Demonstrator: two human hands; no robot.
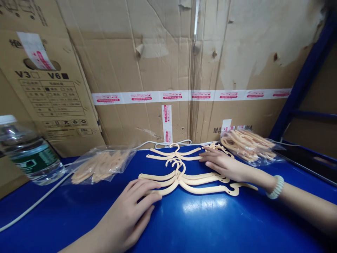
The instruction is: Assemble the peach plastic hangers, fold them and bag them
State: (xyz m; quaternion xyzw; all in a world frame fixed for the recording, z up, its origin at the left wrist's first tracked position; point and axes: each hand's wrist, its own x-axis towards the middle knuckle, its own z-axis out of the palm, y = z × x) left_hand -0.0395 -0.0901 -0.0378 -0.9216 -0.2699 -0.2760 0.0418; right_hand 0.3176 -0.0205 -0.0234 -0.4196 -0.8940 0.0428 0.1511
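Observation:
Cream clothes hangers [202, 190] lie overlapped in a near group, hooks pointing away from me. More hangers [160, 157] lie behind them. My left hand [134, 207] rests over the left ends of the near group, fingers stretched and thumb apart, hiding those ends. Farther back, my right hand [223, 163] reaches over the right end of the back hangers with fingers extended. Its fingertips are by the hanger ends, and a bracelet circles its wrist. Just beyond that hand is a small heap of cream pieces [217, 146], partly hidden.
Clear bags of cream parts sit on the blue table [197, 225]: one bag [102, 165] at left, another bag [247, 146] at right. A water bottle [34, 158] stands far left beside a white cable [39, 200]. Cardboard [147, 70] walls the back; a dark flat object [310, 161] lies right.

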